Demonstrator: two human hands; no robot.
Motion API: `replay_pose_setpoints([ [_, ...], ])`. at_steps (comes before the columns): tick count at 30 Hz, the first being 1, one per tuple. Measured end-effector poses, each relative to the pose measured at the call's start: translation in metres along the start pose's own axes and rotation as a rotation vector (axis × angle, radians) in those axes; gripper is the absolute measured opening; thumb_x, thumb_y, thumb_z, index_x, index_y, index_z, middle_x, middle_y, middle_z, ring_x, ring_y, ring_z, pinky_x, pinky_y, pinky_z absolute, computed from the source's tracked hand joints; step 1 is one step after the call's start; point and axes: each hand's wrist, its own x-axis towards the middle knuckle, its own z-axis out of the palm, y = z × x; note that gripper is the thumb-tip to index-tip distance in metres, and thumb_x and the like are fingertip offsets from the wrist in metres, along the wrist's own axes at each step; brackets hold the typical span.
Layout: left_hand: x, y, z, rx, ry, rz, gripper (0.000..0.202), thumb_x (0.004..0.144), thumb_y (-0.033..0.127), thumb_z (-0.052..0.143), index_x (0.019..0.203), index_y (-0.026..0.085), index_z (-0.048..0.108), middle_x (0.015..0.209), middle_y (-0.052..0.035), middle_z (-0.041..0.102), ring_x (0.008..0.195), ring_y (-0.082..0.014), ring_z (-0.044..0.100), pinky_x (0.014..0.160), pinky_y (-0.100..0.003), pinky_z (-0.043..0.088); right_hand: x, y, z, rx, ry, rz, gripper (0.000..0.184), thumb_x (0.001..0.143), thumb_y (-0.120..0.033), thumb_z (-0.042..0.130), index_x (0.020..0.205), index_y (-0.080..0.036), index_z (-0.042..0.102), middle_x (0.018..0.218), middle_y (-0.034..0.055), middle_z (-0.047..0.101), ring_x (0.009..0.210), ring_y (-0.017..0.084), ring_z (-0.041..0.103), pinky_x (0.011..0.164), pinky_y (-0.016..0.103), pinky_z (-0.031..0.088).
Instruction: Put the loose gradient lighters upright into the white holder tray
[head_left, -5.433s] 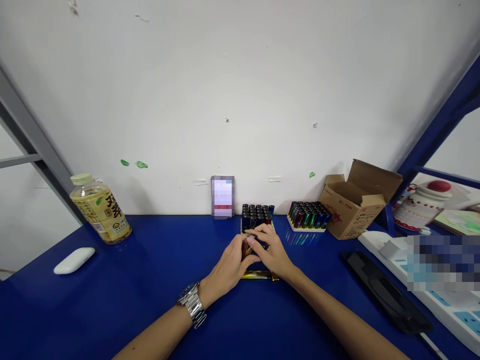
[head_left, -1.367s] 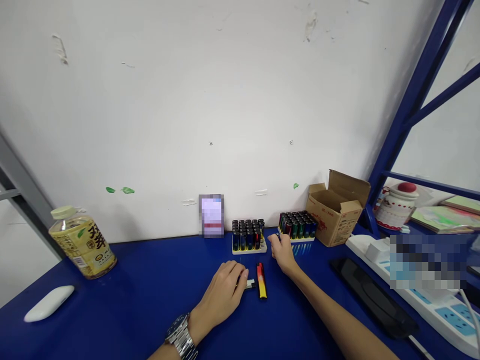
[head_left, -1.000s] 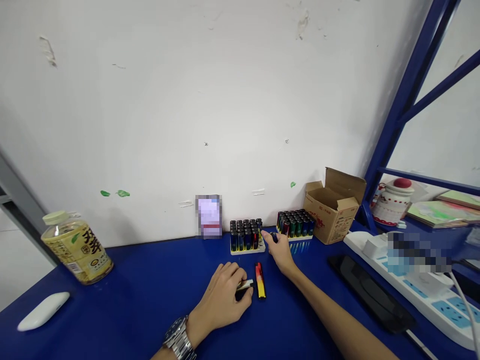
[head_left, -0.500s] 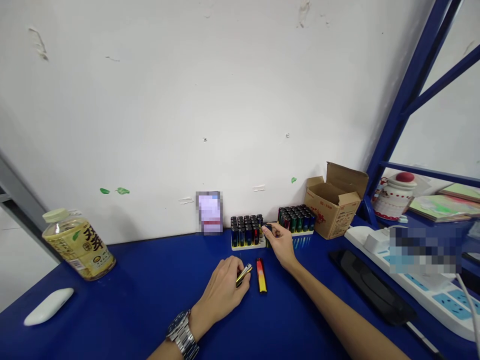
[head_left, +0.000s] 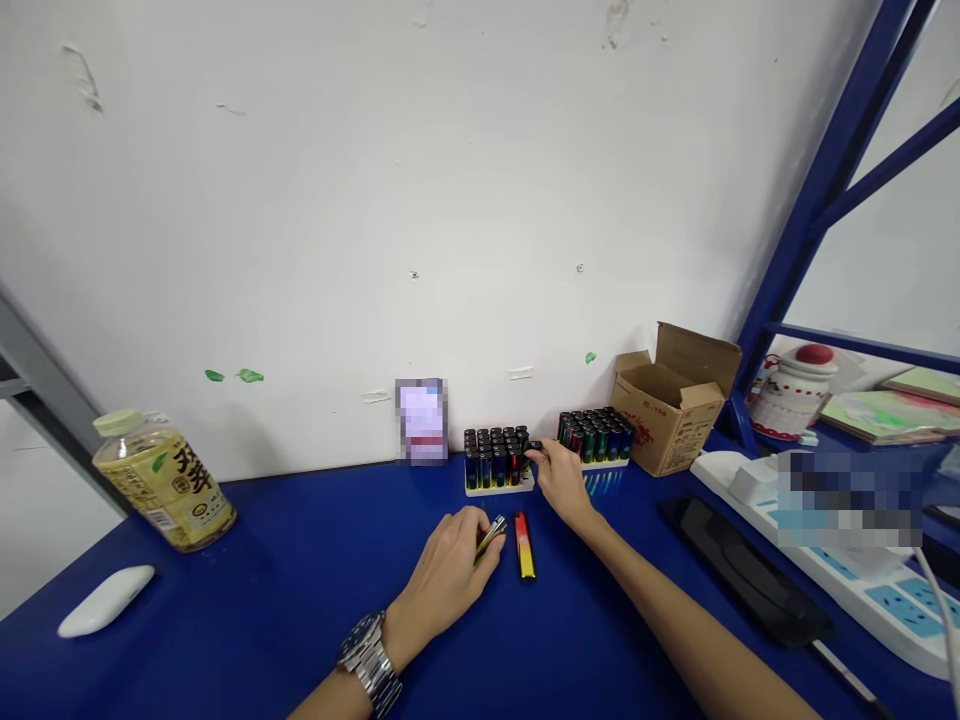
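Observation:
My left hand (head_left: pixel 450 560), with a metal watch on its wrist, is closed around a lighter (head_left: pixel 491 535) whose metal top sticks out between thumb and fingers. A red and yellow lighter (head_left: pixel 525 546) lies flat on the table just right of it. Farther back, my right hand (head_left: pixel 559 480) pinches a dark-topped lighter (head_left: pixel 535 446) at the right end of a pale tray (head_left: pixel 499 490). Most of that lighter is hidden by the fingers. Upright lighters (head_left: pixel 493 460) stand in rows in this tray. A second tray of lighters (head_left: pixel 596 437) stands behind my right hand.
An open cardboard box (head_left: pixel 664 430) stands by the wall at right. Nearer are a black phone (head_left: pixel 739 570) and a white power strip (head_left: pixel 825 585). At left stand a drink bottle (head_left: pixel 161 485) and a white case (head_left: pixel 106 601). A lit screen (head_left: pixel 422 422) leans on the wall.
My right hand has moved slightly up and back at the tray's right end, with the lighter in its fingers. The left hand stays nearly in place with its lighter. The view has shifted slightly.

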Motion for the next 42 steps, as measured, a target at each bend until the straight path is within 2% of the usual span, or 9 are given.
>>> replay_pose_setpoints([
  [7, 0.0, -0.002, 0.003, -0.031, 0.019, -0.015, 0.021, 0.095, 0.04, 0.034, 0.093, 0.022, 0.045, 0.066, 0.0025, 0.056, 0.06, -0.0168, 0.059, 0.056, -0.028, 0.044, -0.012, -0.008, -0.001, -0.306, 0.038, -0.044, 0.041, 0.098, -0.03, 0.03, 0.067, -0.018, 0.053, 0.06, 0.0043, 0.054, 0.052, 0.015, 0.049, 0.054, 0.027, 0.028],
  [10, 0.0, -0.003, 0.003, -0.095, 0.033, -0.036, 0.022, 0.096, 0.039, 0.033, 0.1, 0.021, 0.045, 0.072, 0.0003, 0.061, 0.064, -0.0176, 0.063, 0.058, -0.029, 0.048, -0.02, -0.017, -0.009, -0.182, 0.046, -0.261, 0.045, 0.097, -0.03, 0.031, 0.059, -0.018, 0.051, 0.053, 0.0014, 0.048, 0.049, 0.013, 0.044, 0.054, 0.027, 0.028],
  [14, 0.0, -0.005, 0.004, -0.18, 0.119, -0.029, 0.024, 0.096, 0.032, 0.033, 0.114, 0.019, 0.043, 0.093, -0.007, 0.066, 0.083, -0.0194, 0.067, 0.071, -0.034, 0.054, -0.03, -0.042, -0.01, 0.027, -0.129, -0.509, 0.037, 0.088, -0.04, 0.048, 0.061, -0.018, 0.058, 0.054, -0.0006, 0.047, 0.052, 0.012, 0.042, 0.055, 0.026, 0.031],
  [18, -0.001, -0.007, 0.006, -0.224, 0.171, 0.035, 0.033, 0.096, 0.025, 0.033, 0.128, 0.019, 0.037, 0.115, -0.012, 0.062, 0.103, -0.0193, 0.064, 0.087, -0.036, 0.054, -0.037, -0.065, 0.001, 0.182, -0.101, -0.397, 0.021, 0.09, -0.03, 0.046, 0.087, -0.017, 0.063, 0.071, 0.0025, 0.054, 0.067, 0.015, 0.049, 0.062, 0.028, 0.039],
  [22, -0.003, -0.006, 0.005, -0.054, 0.175, 0.122, 0.049, 0.094, 0.025, 0.038, 0.141, 0.016, 0.028, 0.127, -0.0168, 0.056, 0.118, -0.0236, 0.054, 0.099, -0.043, 0.047, -0.033, -0.061, 0.006, 0.445, 0.174, -0.157, 0.017, 0.093, -0.026, 0.038, 0.086, -0.019, 0.052, 0.081, 0.0037, 0.053, 0.074, 0.015, 0.053, 0.066, 0.029, 0.045],
  [27, -0.002, 0.005, -0.008, 0.101, -0.138, 0.357, 0.047, 0.093, 0.03, 0.042, 0.14, 0.029, 0.038, 0.141, -0.0096, 0.048, 0.126, -0.0271, 0.046, 0.102, -0.047, 0.041, -0.017, -0.028, 0.0, 0.77, 0.378, 0.203, 0.011, 0.09, -0.033, 0.043, 0.089, -0.022, 0.043, 0.077, -0.0007, 0.058, 0.061, 0.013, 0.058, 0.06, 0.028, 0.05],
  [30, 0.0, 0.01, -0.013, 0.092, -0.274, 0.384, 0.04, 0.094, 0.035, 0.041, 0.134, 0.033, 0.047, 0.141, -0.0048, 0.049, 0.127, -0.0266, 0.046, 0.102, -0.047, 0.04, -0.009, -0.014, -0.004, 0.902, 0.273, 0.391, 0.014, 0.084, -0.036, 0.049, 0.082, -0.023, 0.043, 0.052, -0.0076, 0.049, 0.039, 0.01, 0.045, 0.038, 0.021, 0.038],
  [35, 0.001, 0.009, -0.008, 0.05, -0.186, 0.26, 0.024, 0.093, 0.031, 0.042, 0.101, 0.02, 0.061, 0.123, -0.0095, 0.06, 0.112, -0.0231, 0.055, 0.095, -0.041, 0.046, -0.004, -0.012, -0.004, 1.07, -0.085, 0.679, 0.043, 0.084, -0.05, 0.034, 0.052, -0.023, 0.038, 0.031, -0.0085, 0.024, 0.026, 0.007, 0.017, 0.027, 0.019, 0.015],
  [42, 0.001, 0.005, -0.004, 0.075, -0.136, 0.219, 0.015, 0.091, 0.023, 0.041, 0.092, 0.02, 0.055, 0.115, -0.008, 0.059, 0.099, -0.0206, 0.057, 0.087, -0.039, 0.049, -0.005, -0.013, -0.004, 0.914, -0.072, 0.701, 0.046, 0.086, -0.036, 0.031, 0.042, -0.023, 0.03, 0.035, -0.0042, 0.023, 0.03, 0.007, 0.017, 0.031, 0.02, 0.012],
])
